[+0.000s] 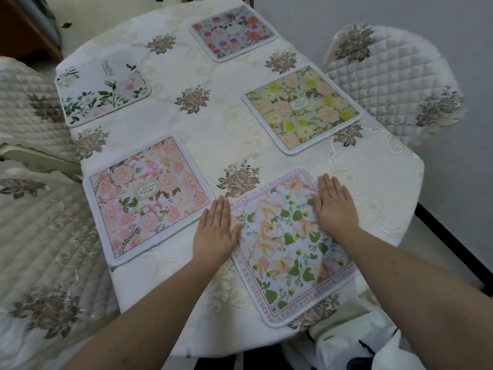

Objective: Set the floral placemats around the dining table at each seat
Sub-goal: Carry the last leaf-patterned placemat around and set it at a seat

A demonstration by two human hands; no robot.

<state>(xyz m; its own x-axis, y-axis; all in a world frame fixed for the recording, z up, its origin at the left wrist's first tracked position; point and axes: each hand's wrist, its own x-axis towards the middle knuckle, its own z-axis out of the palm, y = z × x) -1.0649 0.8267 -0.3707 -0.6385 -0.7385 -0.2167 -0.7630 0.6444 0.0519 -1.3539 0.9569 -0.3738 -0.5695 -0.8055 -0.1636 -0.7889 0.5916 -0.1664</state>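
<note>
Here, nearest placemat (290,249) skewed, long axis toward the near edge, left hand (217,231) and right hand (334,206) flat, fingers together, pressing its sides

Quilted cream chairs (394,84) flank the cloth-covered table (218,124); pale wall (400,12) beyond, wooden furniture (24,30) far left.

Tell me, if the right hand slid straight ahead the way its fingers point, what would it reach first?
The right hand lies flat on the nearest placemat, fingers pointing up the table. It would probably cross bare tablecloth, then meet the yellow-flowered placemat.
</note>
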